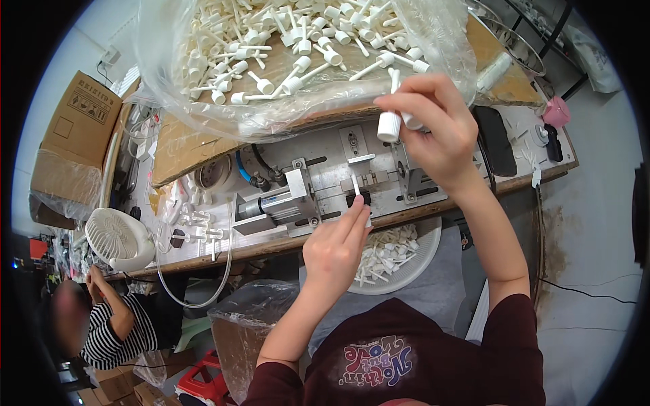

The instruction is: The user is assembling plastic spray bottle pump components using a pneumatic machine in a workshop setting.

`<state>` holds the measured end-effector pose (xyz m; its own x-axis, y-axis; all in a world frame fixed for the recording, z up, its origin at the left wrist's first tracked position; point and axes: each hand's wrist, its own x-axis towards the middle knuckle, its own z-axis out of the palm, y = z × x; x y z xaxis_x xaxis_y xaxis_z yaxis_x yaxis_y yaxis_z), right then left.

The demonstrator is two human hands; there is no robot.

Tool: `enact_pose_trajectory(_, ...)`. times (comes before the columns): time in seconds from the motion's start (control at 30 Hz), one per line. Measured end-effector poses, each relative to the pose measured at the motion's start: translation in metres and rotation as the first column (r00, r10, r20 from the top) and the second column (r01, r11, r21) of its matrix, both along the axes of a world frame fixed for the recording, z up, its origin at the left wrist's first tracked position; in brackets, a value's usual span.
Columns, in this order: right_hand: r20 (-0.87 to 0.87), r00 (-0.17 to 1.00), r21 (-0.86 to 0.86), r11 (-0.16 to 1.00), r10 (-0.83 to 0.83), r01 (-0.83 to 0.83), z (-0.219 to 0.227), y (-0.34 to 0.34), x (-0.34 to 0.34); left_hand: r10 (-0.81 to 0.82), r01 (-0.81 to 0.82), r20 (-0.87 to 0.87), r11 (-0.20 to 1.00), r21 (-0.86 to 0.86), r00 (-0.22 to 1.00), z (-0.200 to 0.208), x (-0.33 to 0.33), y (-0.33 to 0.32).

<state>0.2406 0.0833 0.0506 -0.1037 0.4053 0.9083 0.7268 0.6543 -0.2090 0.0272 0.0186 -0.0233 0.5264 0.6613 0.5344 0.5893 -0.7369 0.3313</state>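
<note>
My right hand (pixel 440 128) is raised over the right part of the metal jig. Its fingers are closed on a white capped stick (pixel 388 126); a second white piece (pixel 411 122) shows between the fingers. My left hand (pixel 333 252) reaches to the middle of the jig (pixel 332 176), fingers stretched together. At its fingertips a thin white stick (pixel 355 184) lies against the small metal block (pixel 372 180); the stick's lower end is hidden. A heap of white capped sticks (pixel 298 47) lies in a clear plastic bag (pixel 159 61) behind the jig.
Under the bench edge stands a white basket (pixel 433 260) of white pieces. An air cylinder (pixel 274 206) with hoses sits left on the jig. A white fan (pixel 118 237), a black phone (pixel 495 141) and a cardboard box (pixel 74 128) are around. Another person (pixel 128 325) sits at far left.
</note>
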Motion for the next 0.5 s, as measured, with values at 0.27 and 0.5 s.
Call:
enact_pose_trajectory(0.27,-0.075,0.997,0.001,1.000,0.000,0.000,-0.023,-0.028,-0.004,0.039,-0.039,-0.029,0.999,0.009,0.999,0.009,0.005,0.010)
enact_pose_trajectory(0.5,-0.100,0.994,-0.056,0.998,-0.034,0.028,-0.039,-0.052,-0.008,0.036,-0.037,-0.020,0.997,-0.066,0.999,0.009,0.005,0.012)
